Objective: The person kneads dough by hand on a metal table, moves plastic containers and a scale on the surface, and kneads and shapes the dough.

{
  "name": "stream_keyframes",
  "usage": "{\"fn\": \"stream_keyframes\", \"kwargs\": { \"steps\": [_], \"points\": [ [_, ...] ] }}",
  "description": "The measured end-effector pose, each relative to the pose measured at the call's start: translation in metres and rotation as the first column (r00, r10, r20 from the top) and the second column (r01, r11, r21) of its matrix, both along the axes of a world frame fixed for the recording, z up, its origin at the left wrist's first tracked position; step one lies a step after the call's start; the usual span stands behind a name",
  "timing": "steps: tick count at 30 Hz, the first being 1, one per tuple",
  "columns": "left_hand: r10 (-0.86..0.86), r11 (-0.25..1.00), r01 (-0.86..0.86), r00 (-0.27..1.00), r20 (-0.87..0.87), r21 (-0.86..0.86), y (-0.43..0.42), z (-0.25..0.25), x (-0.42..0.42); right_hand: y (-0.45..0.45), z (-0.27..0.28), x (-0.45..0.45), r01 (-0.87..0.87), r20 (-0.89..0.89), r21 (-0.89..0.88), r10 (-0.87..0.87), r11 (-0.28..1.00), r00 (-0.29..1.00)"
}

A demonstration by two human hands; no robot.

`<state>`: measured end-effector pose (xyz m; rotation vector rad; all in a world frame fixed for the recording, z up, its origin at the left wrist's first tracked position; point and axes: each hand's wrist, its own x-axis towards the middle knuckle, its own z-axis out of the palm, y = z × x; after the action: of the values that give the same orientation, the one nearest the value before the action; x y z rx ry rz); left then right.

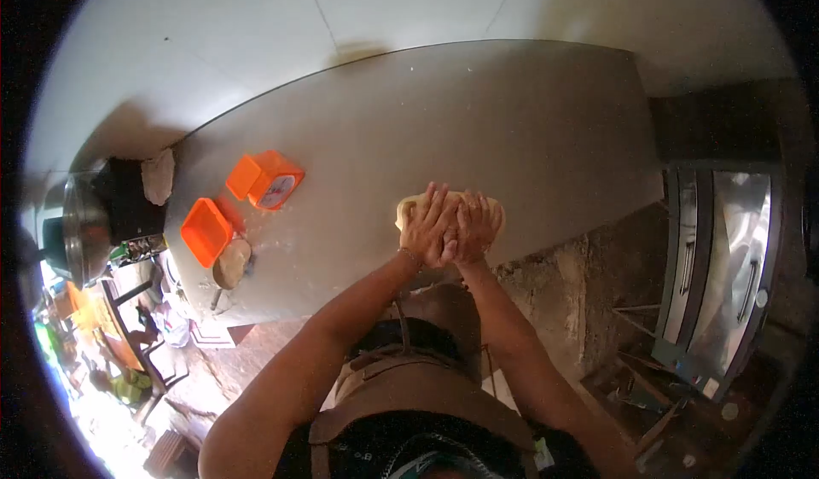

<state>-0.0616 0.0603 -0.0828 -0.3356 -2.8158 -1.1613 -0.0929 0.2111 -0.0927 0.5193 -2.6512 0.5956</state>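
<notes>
A pale lump of dough (401,214) lies on the grey work table near its front edge, mostly covered by my hands. My left hand (429,230) presses down on its left part, fingers stretched forward and a little apart, tips reaching about its far edge. Right beside it, touching, my right hand (478,227) bears on the other side of the dough with its fingers extended too. Neither hand is wrapped around the dough. Dough shows at the outer sides of both hands.
On the table's left stand an orange kitchen scale (271,180), an orange tray (205,232) and a round pan-like scoop (231,266) with a handle. A large metal bowl (85,232) sits further left. To the right is a metal oven-like cabinet (725,266). A wall backs the table (529,121).
</notes>
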Motion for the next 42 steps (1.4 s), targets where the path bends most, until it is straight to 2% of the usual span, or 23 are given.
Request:
{"fn": "stream_keyframes", "kwargs": {
  "steps": [1, 3, 5, 7, 9, 10, 12, 13, 15, 19, 21, 23, 25, 28, 30, 31, 32, 33, 36, 37, 39, 40, 42],
  "points": [
    [0.01, 1.0, -0.011, 1.0, 0.023, 0.003, -0.001, 0.002, -0.017, 0.002, 0.0, -0.021, -0.011, 0.049, 0.0, 0.011, 1.0, 0.999],
    [-0.008, 0.973, -0.008, 0.998, -0.068, -0.232, -0.003, 0.009, -0.053, 0.007, -0.004, -0.046, -0.032, 0.119, 0.008, 0.031, 0.999, 0.992],
    [0.019, 0.978, -0.038, 0.996, -0.092, -0.207, -0.004, 0.004, -0.089, 0.007, -0.016, -0.081, -0.038, 0.068, 0.002, 0.038, 0.999, 0.997],
    [0.03, 0.982, -0.05, 0.994, -0.11, -0.184, -0.003, -0.003, -0.121, 0.005, -0.001, -0.122, -0.083, 0.057, -0.005, 0.083, 0.997, 0.995],
    [0.156, 0.96, -0.15, 0.988, 0.008, -0.235, 0.002, -0.009, -0.16, 0.006, -0.001, -0.163, -0.087, 0.039, 0.015, 0.086, 0.996, 0.995],
    [0.159, 0.959, -0.154, 0.987, 0.003, -0.236, 0.004, -0.003, -0.185, 0.008, -0.009, -0.19, -0.062, 0.029, 0.037, 0.061, 0.997, 0.998],
    [0.353, 0.929, -0.33, 0.927, 0.128, -0.167, 0.006, 0.017, -0.23, 0.004, -0.017, -0.242, -0.016, 0.065, 0.016, 0.015, 1.0, 0.998],
    [0.36, 0.926, -0.34, 0.927, 0.11, -0.166, 0.005, 0.015, -0.258, -0.004, -0.016, -0.267, -0.022, 0.048, 0.012, 0.022, 1.0, 0.999],
    [0.454, 0.869, -0.411, 0.883, 0.116, -0.274, 0.005, 0.01, -0.291, -0.014, -0.01, -0.294, 0.087, 0.143, 0.051, -0.093, 0.995, 0.985],
    [0.373, 0.891, -0.343, 0.927, 0.046, -0.296, 0.001, 0.002, -0.258, -0.019, -0.01, -0.259, 0.153, 0.105, 0.005, -0.153, 0.988, 0.983],
    [0.128, 0.961, -0.111, 0.99, 0.051, -0.253, -0.006, -0.012, -0.218, -0.02, 0.003, -0.195, 0.156, 0.082, 0.072, -0.162, 0.985, 0.983],
    [-0.02, 0.97, 0.052, 0.99, 0.137, -0.236, -0.014, 0.025, -0.149, -0.016, 0.006, -0.131, 0.111, 0.253, 0.196, -0.16, 0.974, 0.954],
    [-0.001, 0.985, -0.007, 0.999, -0.046, -0.171, -0.013, 0.029, -0.075, -0.021, 0.017, -0.059, 0.166, 0.192, 0.158, -0.195, 0.973, 0.962],
    [-0.075, 0.967, 0.054, 0.994, -0.075, -0.251, -0.026, 0.044, 0.017, -0.004, 0.046, 0.038, 0.1, 0.118, 0.039, -0.104, 0.994, 0.987],
    [-0.16, 0.979, 0.145, 0.982, -0.097, -0.145, -0.033, 0.051, 0.057, 0.035, 0.066, 0.064, -0.11, 0.381, -0.132, 0.153, 0.985, 0.912],
    [-0.156, 0.979, 0.141, 0.983, -0.097, -0.149, -0.035, 0.052, 0.071, 0.048, 0.067, 0.062, -0.114, 0.38, -0.135, 0.158, 0.984, 0.911],
    [-0.171, 0.981, 0.164, 0.983, -0.06, -0.099, -0.036, 0.051, 0.084, 0.06, 0.065, 0.054, 0.12, 0.348, -0.236, -0.031, 0.964, 0.937],
    [-0.19, 0.981, 0.19, 0.982, -0.017, -0.046, -0.037, 0.051, 0.097, 0.067, 0.062, 0.049, 0.345, 0.344, -0.333, -0.228, 0.878, 0.911],
    [-0.111, 0.994, 0.111, 0.994, -0.009, -0.001, -0.024, 0.045, 0.109, 0.065, -0.019, 0.013, 0.416, 0.479, -0.37, -0.214, 0.831, 0.851],
    [-0.11, 0.994, 0.11, 0.994, -0.015, -0.003, -0.023, 0.049, 0.108, 0.058, -0.015, 0.015, 0.413, 0.474, -0.374, -0.212, 0.831, 0.855],
    [-0.012, 1.0, 0.014, 0.999, -0.051, 0.021, -0.019, 0.055, 0.108, 0.041, 0.003, 0.026, 0.576, 0.689, -0.639, 0.048, 0.51, 0.723],
    [-0.004, 0.999, 0.006, 0.999, -0.044, 0.032, -0.02, 0.054, 0.117, 0.024, 0.022, 0.04, 0.576, 0.695, -0.629, 0.046, 0.522, 0.717],
    [0.056, 0.989, -0.052, 0.998, -0.027, 0.135, -0.024, 0.049, 0.121, -0.027, 0.078, 0.058, 0.636, 0.676, -0.608, -0.108, 0.475, 0.728]
  ]
}}
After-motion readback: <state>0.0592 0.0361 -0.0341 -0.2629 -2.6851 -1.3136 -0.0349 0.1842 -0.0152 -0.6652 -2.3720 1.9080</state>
